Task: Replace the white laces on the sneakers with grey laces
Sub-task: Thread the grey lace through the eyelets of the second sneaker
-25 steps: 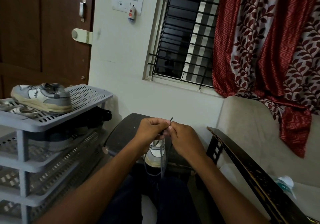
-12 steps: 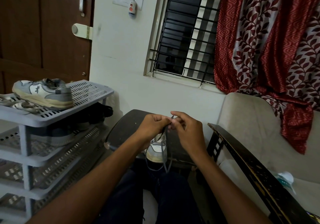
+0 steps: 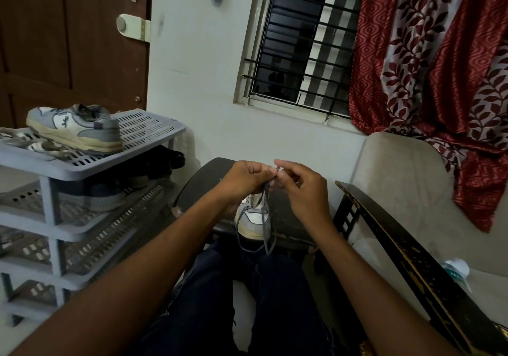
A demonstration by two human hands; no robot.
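While curled left hand pinches thin grey shoelace above white-grey sneaker, right hand fingertips pinch its tip.

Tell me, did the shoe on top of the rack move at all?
No. The sneaker lies on the same spot of the rack's top shelf, with the same gap to the shelf's right edge; only the camera view shifted.
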